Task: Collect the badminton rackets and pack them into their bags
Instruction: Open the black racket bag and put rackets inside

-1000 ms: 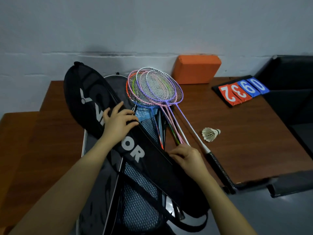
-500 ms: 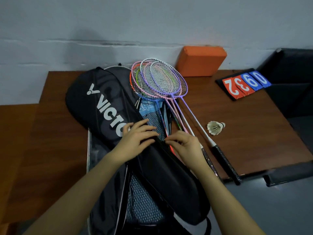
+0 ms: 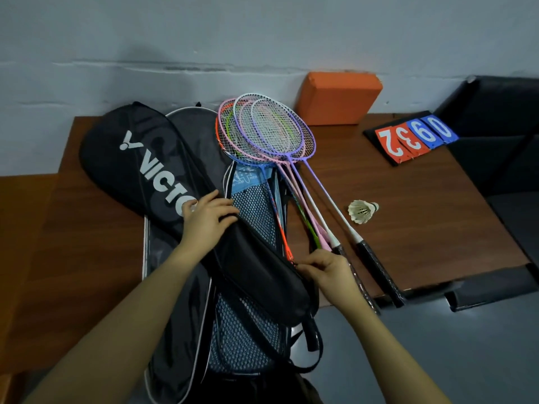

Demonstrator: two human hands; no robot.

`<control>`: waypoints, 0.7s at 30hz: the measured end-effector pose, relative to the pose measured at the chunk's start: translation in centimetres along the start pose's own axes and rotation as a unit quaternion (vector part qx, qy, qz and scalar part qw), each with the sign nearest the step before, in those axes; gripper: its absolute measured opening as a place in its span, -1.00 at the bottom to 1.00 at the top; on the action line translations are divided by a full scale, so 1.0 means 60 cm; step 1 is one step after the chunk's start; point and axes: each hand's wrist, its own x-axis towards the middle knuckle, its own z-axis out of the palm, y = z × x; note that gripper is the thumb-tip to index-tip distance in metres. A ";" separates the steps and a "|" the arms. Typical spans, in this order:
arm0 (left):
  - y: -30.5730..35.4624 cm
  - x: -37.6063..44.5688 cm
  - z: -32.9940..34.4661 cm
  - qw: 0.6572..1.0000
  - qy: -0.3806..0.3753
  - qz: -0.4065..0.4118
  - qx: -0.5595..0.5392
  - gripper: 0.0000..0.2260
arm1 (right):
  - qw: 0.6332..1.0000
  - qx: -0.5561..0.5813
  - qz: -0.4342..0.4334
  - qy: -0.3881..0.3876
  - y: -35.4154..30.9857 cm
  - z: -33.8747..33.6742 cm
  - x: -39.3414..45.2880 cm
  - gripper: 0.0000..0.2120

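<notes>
Black bag: long black fabric racket bag with white VICTOR lettering [image 3: 163, 182] lies slantwise over a grey bag and a blue mesh-fronted bag [image 3: 256, 205] on the brown wooden table [image 3: 408, 199]; its narrow end overhangs the near edge.
Left hand: left hand [image 3: 204, 220] rests on the bag's middle just below the lettering; fingers curled over its right edge, gripping it.
Right hand: right hand [image 3: 329, 272] at the bag's right edge near the narrow end; fingertips pinch something small there, too small to identify.
Rackets: fan of coloured rackets, purple, pink, green and orange frames [image 3: 268, 132], just right of the bags; handles beside the right hand.
Change: half a second ago both hands met mid-bag; the right one now sits lower along the edge.
Other: white feather shuttlecock [image 3: 363, 211]; orange block [image 3: 338, 97]; red-and-blue number cards [image 3: 414, 138].
</notes>
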 end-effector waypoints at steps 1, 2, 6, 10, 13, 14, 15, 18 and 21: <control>0.008 -0.007 0.002 1.000 -0.012 0.005 0.018 -0.83 | 1.000 -0.010 0.006 -0.008 0.008 0.005 -0.002 -0.78; 0.017 -0.017 0.006 0.999 -0.032 0.021 0.029 -0.81 | 1.000 -0.024 0.004 -0.020 0.013 0.011 -0.002 -0.83; 0.062 -0.080 0.043 0.977 -0.144 0.149 0.042 -0.77 | 0.997 -0.048 -0.040 -0.039 0.023 0.020 -0.001 -0.90; 0.078 -0.112 0.052 0.981 -0.135 0.137 0.010 -0.78 | 0.996 -0.025 -0.069 -0.043 0.025 0.013 -0.004 -0.91; 0.085 -0.117 0.045 0.987 -0.091 0.129 -0.020 -0.85 | 0.996 0.002 -0.073 -0.046 0.020 0.008 -0.013 -0.92; 0.088 -0.117 0.044 0.990 -0.073 0.117 -0.039 -0.87 | 0.997 0.012 -0.070 -0.038 0.019 0.003 -0.015 -0.92; 0.092 -0.116 0.043 0.991 -0.059 0.105 -0.060 -0.88 | 0.997 0.019 -0.068 -0.029 0.018 -0.003 -0.017 -0.92; 0.105 -0.102 0.039 0.992 -0.028 0.079 -0.094 -0.88 | 0.997 0.027 -0.070 0.000 0.025 -0.033 -0.023 -0.92; 0.115 -0.080 0.034 0.994 -0.006 0.048 -0.093 -0.88 | 0.996 0.041 -0.070 0.032 0.042 -0.057 -0.048 -0.90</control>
